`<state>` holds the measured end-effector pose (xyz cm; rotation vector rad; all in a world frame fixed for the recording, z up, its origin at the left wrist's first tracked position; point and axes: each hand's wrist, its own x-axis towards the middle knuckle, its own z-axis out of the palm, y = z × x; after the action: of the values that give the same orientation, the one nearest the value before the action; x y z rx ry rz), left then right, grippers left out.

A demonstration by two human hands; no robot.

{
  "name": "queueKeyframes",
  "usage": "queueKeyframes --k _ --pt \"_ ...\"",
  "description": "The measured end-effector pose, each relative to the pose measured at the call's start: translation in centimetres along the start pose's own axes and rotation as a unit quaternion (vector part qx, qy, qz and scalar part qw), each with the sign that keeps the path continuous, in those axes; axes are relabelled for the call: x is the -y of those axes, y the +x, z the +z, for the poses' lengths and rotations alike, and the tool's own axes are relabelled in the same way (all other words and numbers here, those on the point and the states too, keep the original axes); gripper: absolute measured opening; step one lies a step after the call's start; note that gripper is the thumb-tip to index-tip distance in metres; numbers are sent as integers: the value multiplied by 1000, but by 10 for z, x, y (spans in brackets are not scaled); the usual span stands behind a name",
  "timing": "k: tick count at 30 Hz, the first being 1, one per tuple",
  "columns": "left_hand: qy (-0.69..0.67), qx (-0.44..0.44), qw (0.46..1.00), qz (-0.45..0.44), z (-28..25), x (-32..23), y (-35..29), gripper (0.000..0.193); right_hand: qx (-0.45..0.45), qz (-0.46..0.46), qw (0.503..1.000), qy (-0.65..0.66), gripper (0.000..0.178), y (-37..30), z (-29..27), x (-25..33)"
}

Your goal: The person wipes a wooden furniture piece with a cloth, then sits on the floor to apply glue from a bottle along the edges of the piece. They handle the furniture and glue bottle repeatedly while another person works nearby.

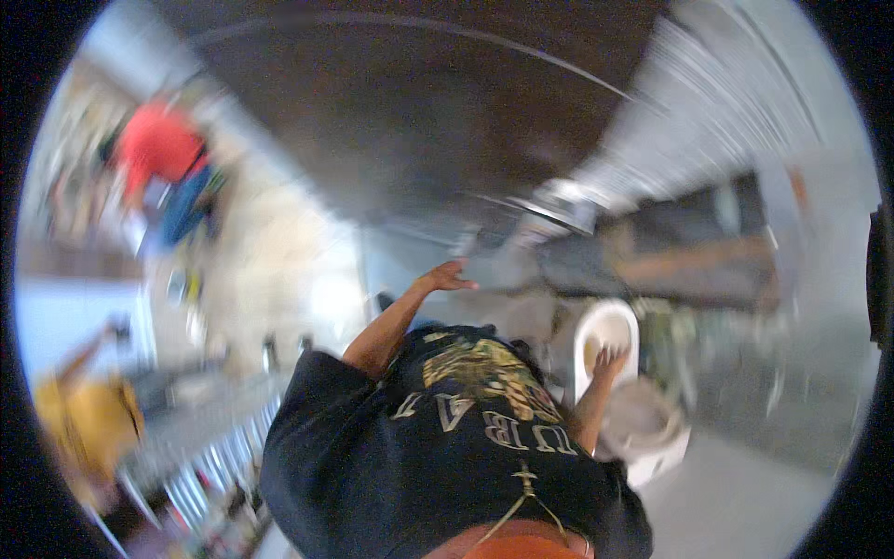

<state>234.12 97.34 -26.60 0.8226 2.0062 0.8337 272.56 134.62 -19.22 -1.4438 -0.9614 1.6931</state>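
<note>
My left hand is held out in front of my body, fingers apart, with nothing in it. Beyond it, a blurred long shiny metal piece lies at the edge of a large dark surface. On the right, my right hand reaches over the inside of a white oblong tub. Its fingers look spread above pale tan contents; whether they touch these is too blurred to tell. Close by the right wrist stands a round greyish bowl-like container.
A person in a red shirt bends at the far left. Another in a yellow top stands at lower left, near a metal rack. Ribbed pale metal rises at upper right above a dark shelf with a brown strip.
</note>
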Motion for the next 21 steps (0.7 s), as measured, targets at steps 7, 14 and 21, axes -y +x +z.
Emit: queueKeyframes --k 7,14,21 --pt "-145 -164 951 -218 -64 175 -229 123 173 275 891 -316 58 -58 35 -218" --pt "-220 -282 907 -223 -185 221 -303 117 407 262 792 -372 38 -16 228 -330" --pt "-357 -339 826 -275 -230 263 -381 109 430 192 679 -563 37 -162 473 -339"
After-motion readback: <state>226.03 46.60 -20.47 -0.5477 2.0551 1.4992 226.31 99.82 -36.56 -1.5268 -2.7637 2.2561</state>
